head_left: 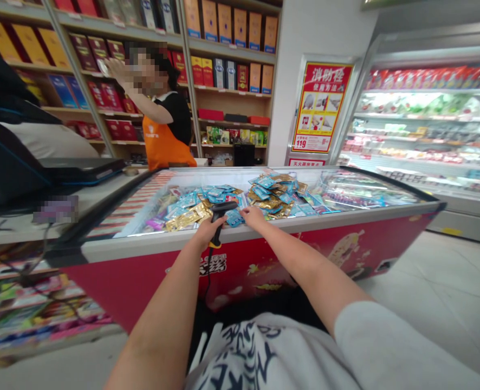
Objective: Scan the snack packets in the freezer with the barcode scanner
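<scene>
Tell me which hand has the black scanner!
The camera wearer's left hand grips the scanner. Their right hand is at the packets, and the co-worker's hand is raised in the air.

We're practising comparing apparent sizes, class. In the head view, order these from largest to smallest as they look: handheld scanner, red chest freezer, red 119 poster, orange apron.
1. Red chest freezer
2. Red 119 poster
3. Orange apron
4. Handheld scanner, gripped in the left hand
</scene>
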A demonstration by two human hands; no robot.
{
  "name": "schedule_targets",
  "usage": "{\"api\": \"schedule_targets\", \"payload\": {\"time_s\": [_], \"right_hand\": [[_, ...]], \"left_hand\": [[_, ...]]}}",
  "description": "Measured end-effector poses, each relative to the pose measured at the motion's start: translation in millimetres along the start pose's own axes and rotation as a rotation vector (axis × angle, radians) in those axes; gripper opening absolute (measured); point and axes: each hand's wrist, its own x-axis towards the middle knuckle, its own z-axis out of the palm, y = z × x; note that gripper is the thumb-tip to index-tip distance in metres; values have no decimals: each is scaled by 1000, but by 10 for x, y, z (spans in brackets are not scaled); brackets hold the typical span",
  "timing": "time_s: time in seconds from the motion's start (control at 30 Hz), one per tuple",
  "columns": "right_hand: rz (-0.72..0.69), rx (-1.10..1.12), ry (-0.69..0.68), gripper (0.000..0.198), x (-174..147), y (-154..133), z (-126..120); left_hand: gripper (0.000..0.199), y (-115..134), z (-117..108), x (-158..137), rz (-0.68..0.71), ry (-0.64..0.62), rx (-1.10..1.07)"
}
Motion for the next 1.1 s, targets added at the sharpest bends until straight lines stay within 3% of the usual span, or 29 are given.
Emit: {"api": "schedule_targets", "payload": {"time_s": [0.17,0.3,0.4,0.6,0.73,1.1], "right_hand": [[94,-64,-76,69,22,-119,161],[148,-17,-96,77,55,-96,156],[176,125,-65,72,56,-48,130],[219,307,134,36,67,209,59],[278,301,279,40,48,432,10],[295,233,267,40,-42,404,-37]], "left_hand": [[42,20,6,-5,-16,12,7],[46,14,7,-7,-35,7,-31],[46,5,4,-6,-48,8,-46],[43,25,2,-11,-40,17,-17],[41,41,5,-14,-45,9,10],[42,32,16,-8,-2,-5,78]]}}
